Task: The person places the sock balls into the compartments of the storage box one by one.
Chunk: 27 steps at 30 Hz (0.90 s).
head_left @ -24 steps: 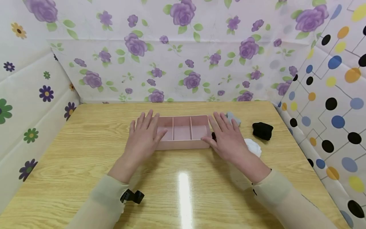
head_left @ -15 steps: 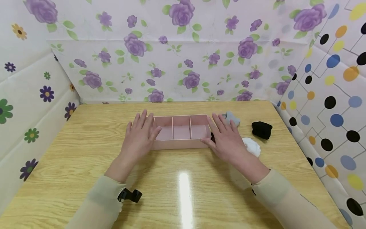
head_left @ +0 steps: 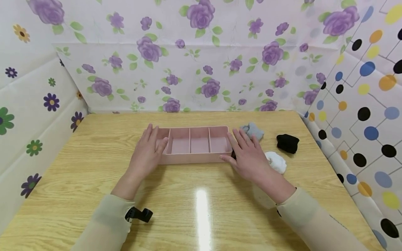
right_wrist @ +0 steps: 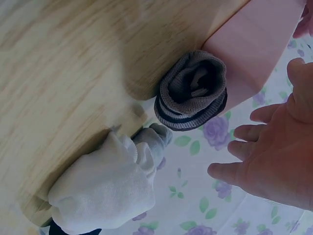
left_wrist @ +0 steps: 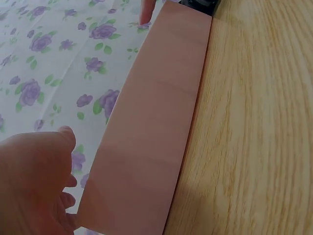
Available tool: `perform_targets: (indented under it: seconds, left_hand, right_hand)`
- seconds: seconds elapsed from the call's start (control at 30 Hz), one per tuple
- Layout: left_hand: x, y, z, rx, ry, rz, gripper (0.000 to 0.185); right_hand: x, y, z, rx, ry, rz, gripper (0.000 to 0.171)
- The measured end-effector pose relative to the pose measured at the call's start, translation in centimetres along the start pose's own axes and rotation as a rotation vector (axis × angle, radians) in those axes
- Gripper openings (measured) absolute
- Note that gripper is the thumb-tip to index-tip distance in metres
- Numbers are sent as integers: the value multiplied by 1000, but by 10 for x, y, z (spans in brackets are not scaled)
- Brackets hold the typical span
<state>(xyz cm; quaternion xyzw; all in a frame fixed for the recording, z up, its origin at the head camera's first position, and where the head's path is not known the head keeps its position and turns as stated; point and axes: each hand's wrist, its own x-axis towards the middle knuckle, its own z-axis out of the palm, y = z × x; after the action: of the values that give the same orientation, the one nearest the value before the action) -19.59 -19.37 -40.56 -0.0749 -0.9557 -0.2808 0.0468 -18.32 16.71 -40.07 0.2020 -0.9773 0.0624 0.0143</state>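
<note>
Pink plastic organiser tray (head_left: 194,144) lying mid-table on the wooden table (head_left: 94,167), compartments bare. Bracketing it flat-fingered: left hand (head_left: 146,153) touching the left end, right hand (head_left: 248,155) at the right end, gripping nothing, probably steadying or squaring it. Waiting just right: grey (head_left: 252,129), white (head_left: 275,161), black (head_left: 288,143) and striped rolled socks (right_wrist: 193,90).

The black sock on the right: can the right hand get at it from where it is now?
Probably yes. The black sock lies in the open on the table, and the right hand is open; only the white sock lies near the path.
</note>
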Motion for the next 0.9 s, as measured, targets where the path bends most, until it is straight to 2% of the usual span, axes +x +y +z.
perform_targets:
  seconds: [0.3,0.47,0.9]
  left_hand:
    - [3,-8,1,-135,-17,-60,79]
    - [3,-12,3,-160,-31,-91,83]
    - [8,-20,5,-203,-14,-72,82]
  right_hand:
    - [-3,-1,0,-13,7,-14,89]
    - [-4,-2,2,-28,13,-22,89]
    - [-6,-2,6,33,-5,-20,87]
